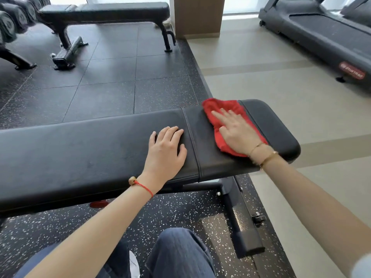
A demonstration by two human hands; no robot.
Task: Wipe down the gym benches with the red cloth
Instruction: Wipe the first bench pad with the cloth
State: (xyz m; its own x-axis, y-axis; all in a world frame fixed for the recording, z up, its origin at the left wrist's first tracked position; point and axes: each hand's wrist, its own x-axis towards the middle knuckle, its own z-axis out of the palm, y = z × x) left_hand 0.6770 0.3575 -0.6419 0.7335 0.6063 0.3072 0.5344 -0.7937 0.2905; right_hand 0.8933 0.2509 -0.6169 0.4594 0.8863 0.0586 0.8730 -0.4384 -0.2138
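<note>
Red crumpled cloth (pixel 220 121) lies on the right-hand end of the near black padded gym bench (pixel 90 149), over the seam of its short end pad, and your right hand (pixel 237 133) is flat on top of it. Your grip there is spread: fingers straight and fanned, pressing the fabric down onto the tabletop, not pinching it. Your left hand (pixel 166 149) rests palm-down on the bare padding just left of the cross seam, fingers relaxed and slightly apart, holding nothing. A red cord bracelet with a bead (pixel 140 184) sits on your left wrist, thin gold bangles (pixel 263 155) on your right. Beyond, a second black flat bench (pixel 112 11) stands on the dark speckled rubber floor tiles (pixel 112 77), with a row of dark dumbbells (pixel 14 19) at far left. A dark grey treadmill (pixel 325 35) stands on the pale floor at upper right. Your blue-jeaned knee (pixel 180 251) shows at the bottom.
</note>
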